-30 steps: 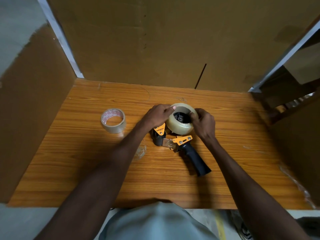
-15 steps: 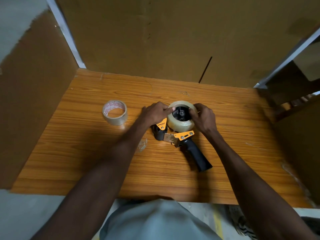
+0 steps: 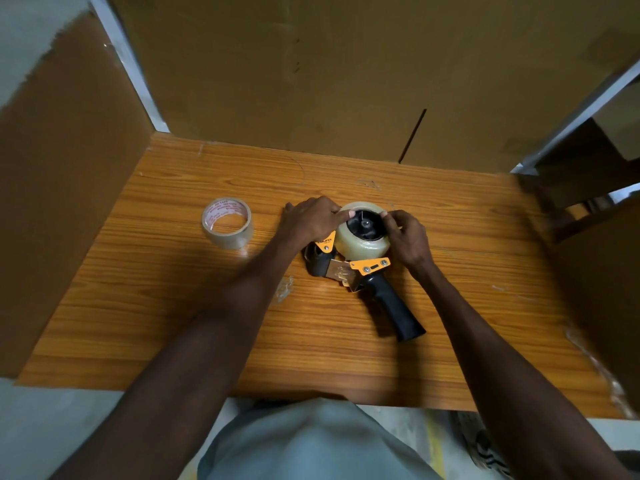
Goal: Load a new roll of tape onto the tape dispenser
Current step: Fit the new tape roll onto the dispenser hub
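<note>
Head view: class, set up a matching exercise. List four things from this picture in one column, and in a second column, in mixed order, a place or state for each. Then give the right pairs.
Things
1. clear tape roll
2. printed tape roll
3. black handle
4. left hand

Places or states
A. points toward the person, untouched
B. stands alone on the table, left of both hands
C. sits on the dispenser hub, between both hands
D. fingers on the left rim of the mounted roll

Pairs: 1-C, 2-B, 3-A, 4-D

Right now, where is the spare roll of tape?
In the head view the spare roll lies flat on the wooden table, untouched, left of the left hand and the dispenser.
</note>
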### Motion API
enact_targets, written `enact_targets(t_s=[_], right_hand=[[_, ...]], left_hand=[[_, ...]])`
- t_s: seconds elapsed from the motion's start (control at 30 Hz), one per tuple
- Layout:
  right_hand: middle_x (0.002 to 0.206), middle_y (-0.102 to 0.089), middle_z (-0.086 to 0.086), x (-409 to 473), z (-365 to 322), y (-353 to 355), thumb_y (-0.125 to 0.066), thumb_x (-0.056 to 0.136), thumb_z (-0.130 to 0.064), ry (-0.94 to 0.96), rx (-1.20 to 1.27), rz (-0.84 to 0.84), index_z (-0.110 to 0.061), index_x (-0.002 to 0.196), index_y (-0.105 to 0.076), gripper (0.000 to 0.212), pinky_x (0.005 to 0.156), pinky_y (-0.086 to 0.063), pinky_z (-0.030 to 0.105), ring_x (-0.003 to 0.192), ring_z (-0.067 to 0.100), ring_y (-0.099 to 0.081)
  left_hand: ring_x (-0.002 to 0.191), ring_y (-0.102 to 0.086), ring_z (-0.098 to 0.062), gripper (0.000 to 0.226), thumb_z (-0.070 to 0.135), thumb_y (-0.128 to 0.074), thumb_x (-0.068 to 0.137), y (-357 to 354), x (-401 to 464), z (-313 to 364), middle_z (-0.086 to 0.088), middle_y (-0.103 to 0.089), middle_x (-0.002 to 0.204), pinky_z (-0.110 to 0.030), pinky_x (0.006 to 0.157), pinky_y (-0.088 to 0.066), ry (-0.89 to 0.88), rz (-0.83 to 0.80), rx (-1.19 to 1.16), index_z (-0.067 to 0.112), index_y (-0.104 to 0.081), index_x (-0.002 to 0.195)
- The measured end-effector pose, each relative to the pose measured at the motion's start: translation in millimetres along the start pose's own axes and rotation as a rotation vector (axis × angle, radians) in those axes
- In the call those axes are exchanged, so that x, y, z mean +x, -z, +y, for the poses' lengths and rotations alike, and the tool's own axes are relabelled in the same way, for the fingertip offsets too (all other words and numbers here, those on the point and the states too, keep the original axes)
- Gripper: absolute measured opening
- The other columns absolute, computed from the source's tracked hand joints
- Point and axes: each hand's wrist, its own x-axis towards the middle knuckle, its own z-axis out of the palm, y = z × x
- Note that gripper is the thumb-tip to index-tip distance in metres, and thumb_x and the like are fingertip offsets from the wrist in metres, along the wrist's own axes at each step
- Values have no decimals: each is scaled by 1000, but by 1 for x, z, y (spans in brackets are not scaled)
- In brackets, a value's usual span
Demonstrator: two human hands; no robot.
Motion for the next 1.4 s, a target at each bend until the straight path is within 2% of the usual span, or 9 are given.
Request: enact_targets(t_s=[0.07,0.33,0.47,0.6,0.7,0.83,1.0,1.17,1.4], right_hand=[[111,-73,11,1,0,-1,-49,100,-44,-15,-5,36,-11,113,-69,41,88,-55,48,100,25,-68],[109,-72,11,-2,-5,4,-52,100,-43,47,-90,59,-9,116,-67,41,83,-55,45,92,22,-65],[112,-71,9,0,-1,9,-51,100,-43,-41,2,-57,-9,117,-68,41,85,-54,42,100,24,-66],[97,-72,7,6,-9,12,-62,95,-36,-271,251,-130,-5,105,-71,33,58,-50,23,79,14,-64],[93,-71,10,7,-11,15,-66,92,-28,-304,281,-177,3,110,-68,36,46,-49,18,71,13,-64],[92,-72,13,6,-5,17,-69,91,-24,-307,327,-202,5,109,-68,35,58,-59,27,74,19,-68],[86,-72,14,6,-2,14,-69,91,-23,-297,317,-181,6,102,-69,31,69,-61,40,72,22,-69],[78,-68,14,10,-3,10,-66,93,-26,-246,223,-164,-5,80,-69,24,53,-49,30,66,20,-62],[84,-74,13,16,-3,10,-65,91,-32,-203,115,-154,-6,87,-75,28,64,-48,37,72,20,-65]], left_hand=[[119,-57,-29,58,65,-42,92,-1,-1,4,-5,-67,125,-59,108,-31,-12,29,4,24,-63,126],[102,-63,-24,38,51,-49,96,0,-16,-8,-1,-73,107,-46,92,-48,-79,-7,-82,29,-66,122],[80,-63,-21,35,52,-53,93,3,-17,-9,0,-68,80,-33,68,-44,-48,-61,-111,24,-72,105],[75,-62,-22,40,47,-62,89,4,-8,-6,-6,-71,81,-32,66,-43,59,-125,-207,12,-76,100],[62,-45,-20,36,41,-66,86,5,-1,-2,-3,-50,64,-32,63,-32,134,-155,-241,9,-66,70],[55,-36,-19,44,32,-69,82,7,3,3,2,-37,55,-32,63,-28,143,-144,-259,20,-39,52],[53,-41,-17,42,31,-72,78,3,7,2,2,-43,53,-30,62,-32,150,-92,-275,20,-45,49],[49,-40,-15,45,31,-74,78,5,10,0,4,-43,48,-30,60,-32,148,-88,-294,21,-45,45],[53,-55,-18,33,36,-78,72,7,8,4,0,-63,57,-28,60,-41,177,-44,-303,17,-59,52]])
